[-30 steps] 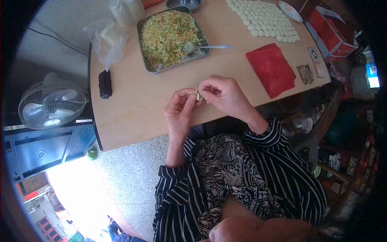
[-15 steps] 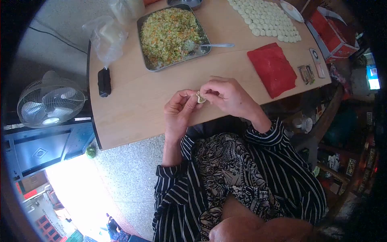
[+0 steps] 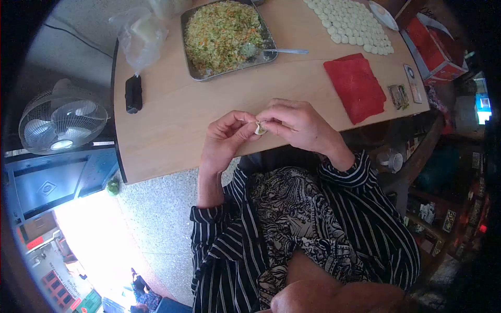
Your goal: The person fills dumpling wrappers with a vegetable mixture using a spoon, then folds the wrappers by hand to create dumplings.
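A small pale dumpling (image 3: 259, 129) is pinched between my two hands, above the near edge of the table. My left hand (image 3: 225, 136) grips its left side between thumb and fingers. From the other side, the thumb and forefinger of my right hand (image 3: 298, 124) press its upper edge; part of the dumpling is hidden behind the fingertips. Beyond my hands sits a metal tray (image 3: 204, 78) heaped with chopped vegetable filling (image 3: 222, 36) in green, yellow and orange. A metal spoon (image 3: 284, 51) rests in the filling, its handle over the tray's right rim.
Many white dough pieces (image 3: 355, 26) lie in rows at the back right, near a white plate (image 3: 383, 15). A red cloth (image 3: 356, 88) lies on the right of the table (image 3: 167, 141). At left are a plastic bag (image 3: 140, 39), a black object (image 3: 133, 95) and a fan (image 3: 65, 117).
My left hand and forearm have shifted slightly left, while both hands keep pinching the dumpling. The whole view has shifted a little, so the tray appears higher.
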The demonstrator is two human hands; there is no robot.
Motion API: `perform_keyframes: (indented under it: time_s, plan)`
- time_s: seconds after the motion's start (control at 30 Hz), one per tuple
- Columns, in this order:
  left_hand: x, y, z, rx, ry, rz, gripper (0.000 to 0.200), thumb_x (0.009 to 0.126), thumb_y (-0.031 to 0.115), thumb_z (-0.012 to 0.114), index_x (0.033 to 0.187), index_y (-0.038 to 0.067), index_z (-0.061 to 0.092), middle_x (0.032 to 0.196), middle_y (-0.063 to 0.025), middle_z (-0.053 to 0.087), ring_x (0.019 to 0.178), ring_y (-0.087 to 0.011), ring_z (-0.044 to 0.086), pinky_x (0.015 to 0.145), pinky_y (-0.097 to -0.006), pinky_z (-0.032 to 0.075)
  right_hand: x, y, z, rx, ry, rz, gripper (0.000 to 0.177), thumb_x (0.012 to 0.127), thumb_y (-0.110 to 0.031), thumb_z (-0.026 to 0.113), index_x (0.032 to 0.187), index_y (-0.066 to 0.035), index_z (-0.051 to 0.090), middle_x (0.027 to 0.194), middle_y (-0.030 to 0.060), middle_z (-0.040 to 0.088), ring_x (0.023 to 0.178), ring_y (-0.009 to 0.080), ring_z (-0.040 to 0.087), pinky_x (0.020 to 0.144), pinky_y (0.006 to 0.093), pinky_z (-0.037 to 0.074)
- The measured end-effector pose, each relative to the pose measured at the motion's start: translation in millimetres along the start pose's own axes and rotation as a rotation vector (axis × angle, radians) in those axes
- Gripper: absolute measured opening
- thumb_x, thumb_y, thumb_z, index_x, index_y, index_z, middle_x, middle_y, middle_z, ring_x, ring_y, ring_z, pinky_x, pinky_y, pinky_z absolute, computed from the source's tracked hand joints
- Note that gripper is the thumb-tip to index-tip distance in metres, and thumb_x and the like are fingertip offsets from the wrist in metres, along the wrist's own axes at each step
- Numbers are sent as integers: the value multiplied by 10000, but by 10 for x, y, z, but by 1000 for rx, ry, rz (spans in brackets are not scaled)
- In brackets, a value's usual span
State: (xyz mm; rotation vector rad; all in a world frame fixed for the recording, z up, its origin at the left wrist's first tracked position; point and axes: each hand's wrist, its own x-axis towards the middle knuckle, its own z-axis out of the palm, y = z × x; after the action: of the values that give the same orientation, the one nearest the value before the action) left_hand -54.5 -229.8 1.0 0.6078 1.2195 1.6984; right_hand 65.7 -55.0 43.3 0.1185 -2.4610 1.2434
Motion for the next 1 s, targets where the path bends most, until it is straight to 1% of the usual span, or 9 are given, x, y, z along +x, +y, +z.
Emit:
perform_keyframes:
  time_s: [0.07,0.17,0.27,0.37,0.47,0.67,0.77,0.87,1.0]
  plan:
    - [9,-19,-1,-41,17,-4,143,947,32,616,1085,-8,620,974,-62,686,896,-112,651,809,-246,556,-13,-11,11,-8,12,15,141,822,25,683,959,-1,664,832,98,647,727,235,643,645,319,504]
    - [15,-52,11,-116,39,41,167,946,28,617,1110,0,603,981,-66,683,903,-115,651,807,-242,558,-14,-23,76,23,107,27,62,824,-6,673,879,4,648,787,106,633,727,248,640,630,347,502]
    - [-8,-55,82,-114,129,44,193,948,20,611,1138,7,587,1008,-74,678,921,-122,652,807,-237,558,-27,-62,120,121,189,233,50,844,12,664,894,12,660,785,92,646,688,170,643,602,304,498]
    - [-7,-125,98,-99,128,114,200,953,14,599,1152,10,580,1043,-80,673,947,-128,650,813,-239,558,-51,-13,179,284,217,365,48,884,0,647,919,23,670,792,68,660,675,103,628,592,255,497]
    - [-10,-91,164,-136,184,85,210,960,16,588,1170,6,575,1063,-84,673,959,-131,648,824,-246,553,-29,-29,173,378,197,429,70,908,-20,641,939,36,669,800,45,664,686,82,623,610,232,507]
    - [-18,-152,156,-105,191,100,231,969,30,580,1197,-8,585,1074,-78,676,964,-131,650,838,-248,547,-26,-21,170,508,172,482,85,915,-27,645,957,44,659,778,32,657,689,75,622,612,225,510]
    - [-23,-168,169,-90,192,115,226,966,25,585,1188,-13,597,1057,-69,680,955,-126,651,837,-245,545,-25,-1,169,521,165,504,71,909,-25,651,934,41,650,783,39,673,695,79,636,613,226,514]
    - [-25,-191,179,-48,201,142,222,961,17,590,1179,-20,602,1048,-67,682,947,-125,650,838,-247,543,-14,1,167,512,159,526,64,900,-23,656,910,38,640,779,46,684,702,83,653,613,229,520]
    - [-38,-139,226,1,232,116,219,956,7,593,1173,-22,608,1062,-68,678,956,-128,649,842,-252,544,9,-23,147,433,140,525,58,894,-18,656,899,36,635,769,45,687,708,88,667,614,231,525]
